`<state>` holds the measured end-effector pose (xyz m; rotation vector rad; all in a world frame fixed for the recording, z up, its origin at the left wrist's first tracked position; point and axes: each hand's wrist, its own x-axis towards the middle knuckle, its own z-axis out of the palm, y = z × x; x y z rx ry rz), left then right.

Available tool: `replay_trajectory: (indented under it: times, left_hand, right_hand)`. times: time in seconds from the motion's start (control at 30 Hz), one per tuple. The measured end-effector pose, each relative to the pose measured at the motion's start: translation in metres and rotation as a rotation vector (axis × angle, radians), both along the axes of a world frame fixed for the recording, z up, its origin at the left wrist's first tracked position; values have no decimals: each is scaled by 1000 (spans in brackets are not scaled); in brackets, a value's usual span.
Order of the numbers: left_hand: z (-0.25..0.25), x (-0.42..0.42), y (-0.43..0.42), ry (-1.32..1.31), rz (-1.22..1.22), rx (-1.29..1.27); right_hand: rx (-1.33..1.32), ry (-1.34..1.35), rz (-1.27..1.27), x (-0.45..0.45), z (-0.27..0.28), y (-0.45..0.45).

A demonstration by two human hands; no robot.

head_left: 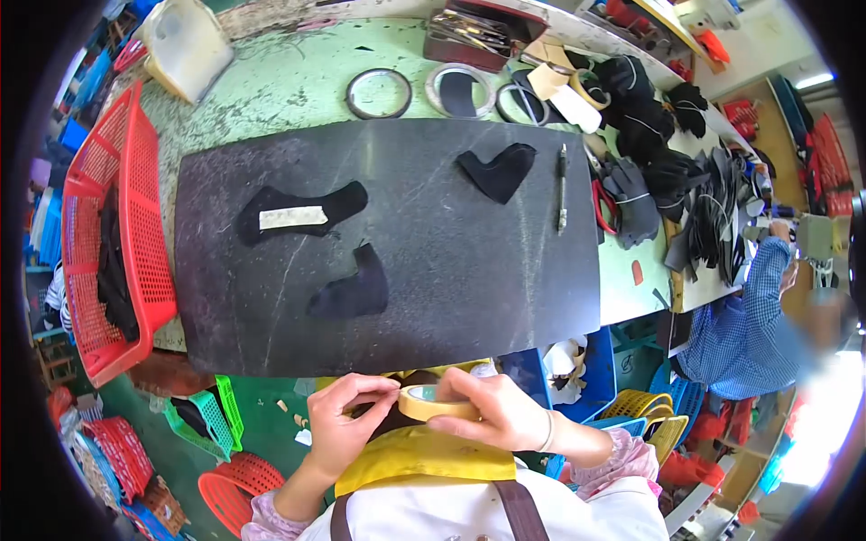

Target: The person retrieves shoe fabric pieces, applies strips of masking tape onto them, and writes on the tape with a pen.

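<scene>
My right hand (492, 410) grips a roll of yellowish masking tape (437, 410) between thumb and fingers, in front of my body. My left hand (347, 419) is closed in a pinch at the left edge of the roll, where the tape's end seems to be. Beyond my hands, on a dark work mat (460, 279), lie several black cut pieces. One long piece (345, 206) has a whitish strip (293, 217) across it. A bent piece (356, 287) lies nearer, and a V-shaped piece (501, 173) lies at the upper right.
A silver pen (563, 189) lies on the mat's right side. Metal rings (379, 94) lie behind it, near a box of tools (469, 38). A red basket (149, 243) stands left. Bundled black pieces (631, 194) lie right. A co-worker in a checked shirt (740, 334) sits at right.
</scene>
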<state>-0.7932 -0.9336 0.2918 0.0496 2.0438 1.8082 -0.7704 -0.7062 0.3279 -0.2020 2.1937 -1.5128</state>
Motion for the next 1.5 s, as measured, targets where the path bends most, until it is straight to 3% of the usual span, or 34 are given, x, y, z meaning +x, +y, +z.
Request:
replay_trajectory:
  times: [0.1,0.27,0.43,0.5,0.6,0.7,0.77,0.8,0.93,1.1,1.5]
  left_hand:
    - [1,-1,-2,201,-115,-160]
    - [-11,9,-6,159,-299,-144]
    - [1,2,-10,55,-278,-71]
    - [2,-2,-16,49,-252,-8]
    - [2,-14,-21,100,-214,36]
    - [3,-31,-27,235,-92,-111]
    - [2,-45,-42,557,-30,-371]
    - [-1,-48,-44,548,-25,-367]
    - [-10,-56,-52,748,-170,-468]
    - [-21,-58,-56,790,-366,-641]
    - [-32,-56,-60,851,-406,-685]
  right_hand:
    - [-2,-105,-30,4,0,-3]
    - [202,-112,21,19,-12,-3]
    - [496,-27,208,16,-14,-3]
    - [301,129,116,17,-22,4]
    - [215,95,33,-1,1,-4]
    - [205,109,44,-17,-4,-1]
    - [221,108,34,-27,-4,6]
    - [229,105,27,-31,-5,9]
    - [257,101,-13,-49,-7,11]
    - [383,5,-50,-77,5,-1]
    - [555,99,62,-146,-5,-61]
